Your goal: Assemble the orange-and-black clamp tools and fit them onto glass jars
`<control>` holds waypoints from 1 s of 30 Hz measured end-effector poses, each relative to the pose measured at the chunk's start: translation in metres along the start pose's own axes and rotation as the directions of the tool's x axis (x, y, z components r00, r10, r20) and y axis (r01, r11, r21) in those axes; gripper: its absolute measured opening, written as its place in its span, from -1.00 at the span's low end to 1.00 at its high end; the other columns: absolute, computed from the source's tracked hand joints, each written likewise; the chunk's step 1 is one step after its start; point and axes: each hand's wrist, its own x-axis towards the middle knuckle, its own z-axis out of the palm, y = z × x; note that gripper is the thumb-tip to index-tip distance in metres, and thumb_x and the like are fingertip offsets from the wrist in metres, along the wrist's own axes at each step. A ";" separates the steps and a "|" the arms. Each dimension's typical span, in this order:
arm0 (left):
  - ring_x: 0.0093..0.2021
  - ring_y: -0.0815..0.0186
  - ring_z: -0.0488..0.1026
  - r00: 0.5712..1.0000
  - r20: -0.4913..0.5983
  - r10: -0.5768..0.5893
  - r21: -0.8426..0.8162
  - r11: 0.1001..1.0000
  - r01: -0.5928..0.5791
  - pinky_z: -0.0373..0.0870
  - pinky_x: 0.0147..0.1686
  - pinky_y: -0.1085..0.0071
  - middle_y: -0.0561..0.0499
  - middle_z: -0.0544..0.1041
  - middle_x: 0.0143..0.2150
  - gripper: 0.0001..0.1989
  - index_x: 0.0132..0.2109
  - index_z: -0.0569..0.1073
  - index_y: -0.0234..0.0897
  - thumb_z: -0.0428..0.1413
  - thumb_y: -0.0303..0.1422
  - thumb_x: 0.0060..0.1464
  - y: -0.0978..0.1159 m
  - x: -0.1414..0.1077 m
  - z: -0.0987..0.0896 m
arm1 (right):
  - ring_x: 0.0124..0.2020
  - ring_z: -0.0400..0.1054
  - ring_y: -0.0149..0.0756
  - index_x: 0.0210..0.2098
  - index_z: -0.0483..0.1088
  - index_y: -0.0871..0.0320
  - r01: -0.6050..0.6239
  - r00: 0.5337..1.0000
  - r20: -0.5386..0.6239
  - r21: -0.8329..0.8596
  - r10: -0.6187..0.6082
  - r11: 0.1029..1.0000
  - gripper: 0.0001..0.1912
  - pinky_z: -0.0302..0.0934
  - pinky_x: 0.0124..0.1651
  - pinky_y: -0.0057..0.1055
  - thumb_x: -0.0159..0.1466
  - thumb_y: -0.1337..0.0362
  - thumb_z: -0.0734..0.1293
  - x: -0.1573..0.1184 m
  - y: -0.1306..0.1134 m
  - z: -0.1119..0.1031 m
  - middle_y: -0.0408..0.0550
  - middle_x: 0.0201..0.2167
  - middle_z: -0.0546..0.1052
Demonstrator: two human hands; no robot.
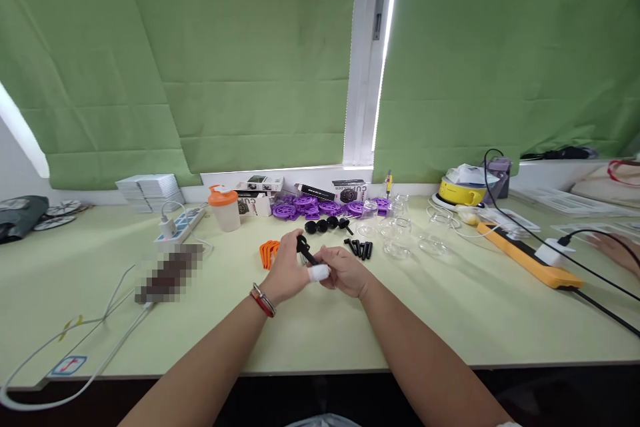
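Observation:
Both my hands meet over the front middle of the table (310,340). My left hand (287,273), its thumb wrapped in white, is closed on a black plastic part (307,251) with a rounded end and a straight stem. At the stem's lower end, the fingers of my right hand (345,270) are pinched together; they partly hide it. Orange hook-shaped pieces (267,255) lie just left of my left hand. Beyond my hands are several black round-headed pieces (323,225), with short black rods (361,249) to the right.
Purple wheel-like parts (305,207) and printed boxes (255,204) line the back. Clear cup-shaped pieces (397,240) stand right of centre. An orange-lidded cup (225,209) and white power strip (183,227) are left; an orange power strip (530,257) and another person's hand (617,247) are right.

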 end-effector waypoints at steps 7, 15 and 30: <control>0.36 -0.12 -0.20 0.954 -0.096 0.284 0.235 0.938 -0.256 -0.01 0.20 -0.05 -0.31 -0.15 0.36 0.09 0.31 -0.13 -0.22 0.27 -0.07 -0.26 -0.015 -0.009 0.005 | -0.59 0.13 -0.46 -0.41 0.41 0.20 0.083 0.983 -0.119 -0.372 -0.136 0.924 -0.73 0.01 -0.50 -0.48 0.13 0.09 0.35 0.003 0.004 -0.002 -0.19 -0.60 0.35; -0.34 0.28 0.40 0.979 -0.081 -0.186 0.014 0.982 0.188 0.35 -0.32 0.35 0.02 0.46 -0.28 -0.48 0.14 0.19 -0.19 0.01 -0.12 0.06 -0.014 -0.006 -0.007 | -0.42 0.28 -0.32 -0.39 0.46 0.15 0.158 0.939 0.020 -0.913 -0.344 0.377 -0.78 0.04 -0.34 -0.45 0.26 0.26 0.21 0.004 0.002 -0.002 -0.09 -0.50 0.45; -0.43 0.15 0.54 0.703 -0.491 -0.515 0.082 0.776 0.626 0.37 -0.46 0.35 -0.22 0.58 -0.26 -0.66 -0.08 0.44 -0.45 0.03 -0.38 -0.01 -0.121 0.074 -0.096 | -0.39 0.38 -0.29 -0.01 0.43 0.21 -0.040 0.963 -0.201 -0.769 -0.181 0.638 -0.58 0.19 -0.31 -0.39 0.21 0.14 0.27 0.012 0.024 -0.023 -0.01 -0.34 0.55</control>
